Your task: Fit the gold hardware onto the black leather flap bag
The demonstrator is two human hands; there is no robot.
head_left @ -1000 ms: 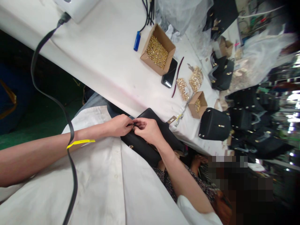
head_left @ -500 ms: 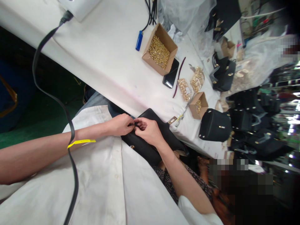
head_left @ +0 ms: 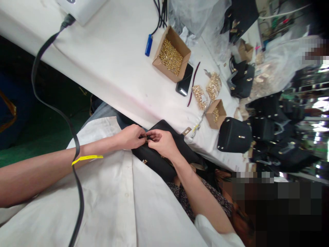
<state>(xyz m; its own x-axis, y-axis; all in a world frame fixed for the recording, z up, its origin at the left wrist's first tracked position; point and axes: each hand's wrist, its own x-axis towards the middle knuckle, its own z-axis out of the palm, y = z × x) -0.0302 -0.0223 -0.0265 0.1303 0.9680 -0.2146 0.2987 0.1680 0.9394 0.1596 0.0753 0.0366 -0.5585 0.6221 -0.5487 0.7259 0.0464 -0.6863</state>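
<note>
A black handbag lies across my lap against the table edge, with small gold-coloured fittings on it. Over its near end, my left hand is closed in a pinch on a small black strap. My right hand meets it from the other side, thumb and fingertips closed on the same strap. The fingers hide most of that strap, and how it joins the bag cannot be made out. A gold-coloured metal plate sticks out at the bag's far edge.
On the white table stand a cardboard box of gold-coloured studs, a smaller box, bags of studs, a phone and a blue lighter. More black handbags stand right. A co-worker sits close on my right.
Both hands stay pinched at the same spot on the bag, with only slight finger movement. The whole view has shifted a little, so the table things appear slightly further left.
</note>
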